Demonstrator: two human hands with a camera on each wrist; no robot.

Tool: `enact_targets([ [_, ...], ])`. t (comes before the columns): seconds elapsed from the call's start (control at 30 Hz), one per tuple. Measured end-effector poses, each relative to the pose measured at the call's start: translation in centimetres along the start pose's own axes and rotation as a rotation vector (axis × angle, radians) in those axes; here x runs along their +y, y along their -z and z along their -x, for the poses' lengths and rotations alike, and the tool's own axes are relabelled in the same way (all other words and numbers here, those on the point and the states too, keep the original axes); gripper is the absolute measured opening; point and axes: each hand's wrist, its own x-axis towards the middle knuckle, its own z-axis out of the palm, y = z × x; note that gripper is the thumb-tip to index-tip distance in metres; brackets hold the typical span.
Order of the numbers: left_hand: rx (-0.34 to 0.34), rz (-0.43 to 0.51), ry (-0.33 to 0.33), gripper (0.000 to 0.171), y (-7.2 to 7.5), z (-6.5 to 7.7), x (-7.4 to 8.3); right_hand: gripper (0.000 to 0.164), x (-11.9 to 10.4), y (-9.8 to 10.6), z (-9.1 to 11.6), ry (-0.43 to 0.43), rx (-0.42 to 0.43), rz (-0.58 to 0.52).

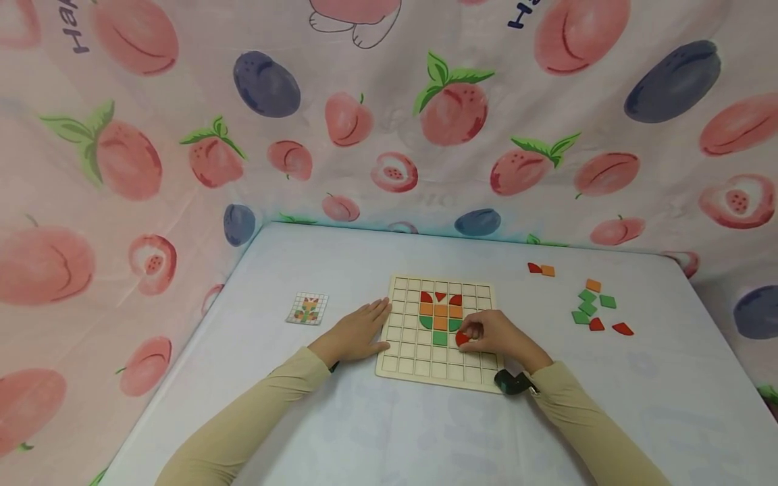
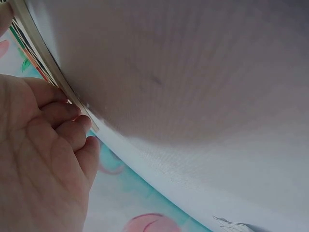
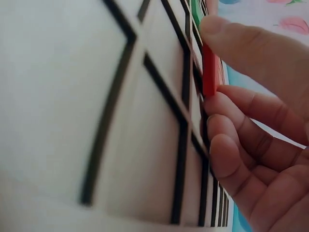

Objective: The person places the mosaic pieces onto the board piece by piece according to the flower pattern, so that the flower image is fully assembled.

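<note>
Grid board [image 1: 408, 370], pale wood, lying flat on the white table [image 1: 437, 432], one item, middle of the scene. Laid in its cells, in the far half and centre: three red shapes [image 1: 426, 297] in the farthest filled row; three orange squares [image 1: 441, 310] just nearer; then one more orange square between two green rounded pieces [image 1: 426, 322]; one green square [image 1: 439, 338] below these, nearest. Red piece [image 1: 462, 338], one, over the board right of the green square, pinched between thumb and forefinger of the right hand [image 1: 500, 334], its other fingers curled in; whether the piece rests on the board cannot be told. Left hand [image 1: 354, 332], at the board's left edge, fingers lying close together, nearly straight, thumb apart. Picture card [image 1: 306, 308], one, left of the board, bearing a small red, orange and green figure on a grid. Loose stock, right of the board: four green squares [image 1: 607, 302], two orange squares [image 1: 593, 285], three red pieces [image 1: 623, 329]. Condition, by judgement: roughly half done; the figure's upper part appears set, while the green lower part on the card looks largely unfilled on the board. Cells along the near rows stand bare.
</note>
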Motion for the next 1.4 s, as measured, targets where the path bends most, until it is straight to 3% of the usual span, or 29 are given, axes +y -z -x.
enact_targets([
  [0.67, 0.005, -0.019, -0.008, 0.08, -0.2, -0.2, -0.1, 0.018, -0.6, 1.1, -0.6, -0.033, -0.168, -0.018],
  [1.07, -0.001, -0.01, -0.003, 0.079, -0.1, -0.1, -0.2, 0.01, -0.7, 0.6, -1.1, -0.004, -0.158, 0.002],
  [1.4, 0.005, -0.02, -0.006, 0.079, -0.1, -0.1, -0.2, 0.013, -0.6, 0.6, -1.1, -0.023, -0.136, 0.017],
])
